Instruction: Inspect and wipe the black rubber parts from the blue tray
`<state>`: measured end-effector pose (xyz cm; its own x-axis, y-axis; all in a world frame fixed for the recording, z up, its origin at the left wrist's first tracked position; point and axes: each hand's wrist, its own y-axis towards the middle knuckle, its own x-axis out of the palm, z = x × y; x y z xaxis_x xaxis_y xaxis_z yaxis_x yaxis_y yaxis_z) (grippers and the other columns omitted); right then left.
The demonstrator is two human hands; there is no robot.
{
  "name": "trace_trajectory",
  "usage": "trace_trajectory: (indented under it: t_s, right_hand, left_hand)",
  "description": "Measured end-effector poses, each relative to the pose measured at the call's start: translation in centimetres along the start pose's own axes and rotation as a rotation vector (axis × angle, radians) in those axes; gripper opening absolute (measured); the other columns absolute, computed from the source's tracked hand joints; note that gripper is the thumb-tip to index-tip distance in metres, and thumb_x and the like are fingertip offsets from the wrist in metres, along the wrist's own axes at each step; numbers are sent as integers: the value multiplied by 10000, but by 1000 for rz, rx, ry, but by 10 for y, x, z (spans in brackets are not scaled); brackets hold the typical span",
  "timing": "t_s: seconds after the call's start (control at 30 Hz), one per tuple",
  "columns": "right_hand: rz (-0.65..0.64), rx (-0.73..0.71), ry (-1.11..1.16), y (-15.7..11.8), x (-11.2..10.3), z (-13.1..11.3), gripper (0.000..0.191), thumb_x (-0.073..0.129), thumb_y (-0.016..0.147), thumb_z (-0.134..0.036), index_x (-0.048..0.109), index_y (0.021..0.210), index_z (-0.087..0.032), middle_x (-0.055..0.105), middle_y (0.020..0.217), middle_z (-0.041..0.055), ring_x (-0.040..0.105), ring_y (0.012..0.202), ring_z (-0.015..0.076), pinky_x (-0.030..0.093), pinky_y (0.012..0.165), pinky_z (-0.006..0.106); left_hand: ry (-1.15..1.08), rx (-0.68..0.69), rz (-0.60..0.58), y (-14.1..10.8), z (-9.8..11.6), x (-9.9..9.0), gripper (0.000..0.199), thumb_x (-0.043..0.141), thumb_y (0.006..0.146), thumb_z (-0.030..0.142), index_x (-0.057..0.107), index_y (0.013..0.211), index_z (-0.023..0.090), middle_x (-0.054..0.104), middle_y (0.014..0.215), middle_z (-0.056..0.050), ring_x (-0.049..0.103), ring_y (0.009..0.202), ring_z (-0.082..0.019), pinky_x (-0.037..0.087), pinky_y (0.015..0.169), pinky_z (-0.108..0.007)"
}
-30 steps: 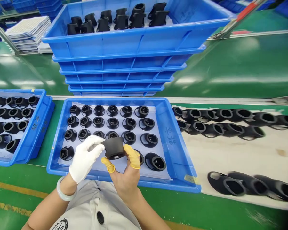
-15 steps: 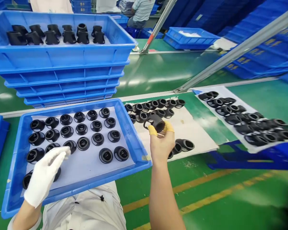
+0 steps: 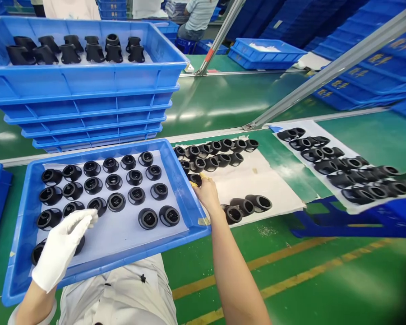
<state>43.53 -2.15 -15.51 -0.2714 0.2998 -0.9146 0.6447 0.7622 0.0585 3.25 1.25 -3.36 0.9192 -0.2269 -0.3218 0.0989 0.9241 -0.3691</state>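
My left hand (image 3: pixel 61 246), in a white glove, hovers over the front left of a blue tray (image 3: pixel 122 266). Its fingertips are drawn together and I see nothing in them. Under it, black fittings (image 3: pixel 116 201) with round openings stand in rows on a white liner, some partly hidden by the glove. My right hand (image 3: pixel 207 193), with yellow finger covers, grips a short black fitting (image 3: pixel 195 179) low over the white cloth right of the tray, at the left end of the rows there. The tray's rim is close beside this hand.
Stacked blue crates (image 3: pixel 88 83) with more black fittings rise behind the tray. Further fittings (image 3: pixel 257 203) lie on the cloth's front edge, and others fill a second cloth (image 3: pixel 345 171) at right. A slanted metal post (image 3: pixel 325 72) crosses the bench. A seated person (image 3: pixel 198 20) is behind.
My right hand has moved left and down with the black fitting, from above the cloth to the rows' left end. My left hand has barely moved.
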Motion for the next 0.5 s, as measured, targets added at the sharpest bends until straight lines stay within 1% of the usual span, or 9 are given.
trace_trajectory:
  t_s: [0.1,0.17,0.23,0.27,0.33,0.37,0.4,0.43,0.5]
  right_hand:
    - [44,-16,-9,-9,-13,-7,570,587,805,-297,494,1240,59,558,1055,276,514,1025,357,401,907,478]
    - [86,-43,1,-24,-23,-20,562,536,846,-343,476,1267,24,536,1096,270,505,1038,362,386,920,518]
    - [82,-150,65,-47,-29,-39,503,495,881,-410,501,1256,-73,559,1082,204,543,979,318,425,891,496]
    - [51,-261,129,-61,-28,-50,477,494,890,-440,515,1238,-115,578,1052,168,566,932,293,458,852,469]
    - [-86,-500,186,-91,-20,-72,432,510,896,-442,523,1225,-163,600,1015,123,593,898,267,505,773,416]
    - [-155,-591,145,-105,-13,-82,424,538,887,-422,525,1221,-161,603,1005,121,600,895,269,518,733,399]
    - [-206,-645,73,-117,-5,-90,417,572,870,-390,533,1204,-144,603,982,125,608,874,273,526,690,385]
    - [-238,-670,-3,-126,2,-96,395,602,851,-349,549,1172,-124,600,944,127,615,835,274,526,642,369]
    - [-255,-670,-114,-138,12,-105,331,620,834,-288,573,1102,-100,581,868,116,618,734,259,506,552,333]
  left_hand:
    - [-11,8,-12,1,-6,-2,446,658,717,523,688,975,160,711,988,-95,661,879,-232,538,854,-358]
    - [-30,16,-12,2,-9,-2,421,656,732,503,690,974,160,714,976,-93,661,874,-228,538,846,-354]
    - [-48,21,-18,3,-11,-1,392,652,746,478,692,974,161,715,972,-93,660,874,-226,537,837,-350]
    - [-57,23,-23,4,-12,-1,378,650,752,466,694,970,160,715,972,-95,660,869,-224,536,832,-348]
    - [-75,30,-38,5,-14,0,354,643,762,444,698,962,157,712,980,-100,660,856,-219,538,819,-344]
    - [-81,34,-46,5,-14,0,343,638,767,435,699,959,157,710,985,-100,659,852,-216,539,813,-341]
    - [-86,38,-53,5,-14,0,332,632,773,426,699,959,159,709,989,-98,658,850,-212,540,806,-337]
    - [-89,43,-59,5,-15,0,322,627,778,416,699,959,161,709,989,-95,658,851,-210,541,800,-334]
    - [-81,56,-63,5,-16,0,300,619,781,398,703,952,166,710,984,-89,658,859,-210,539,805,-336]
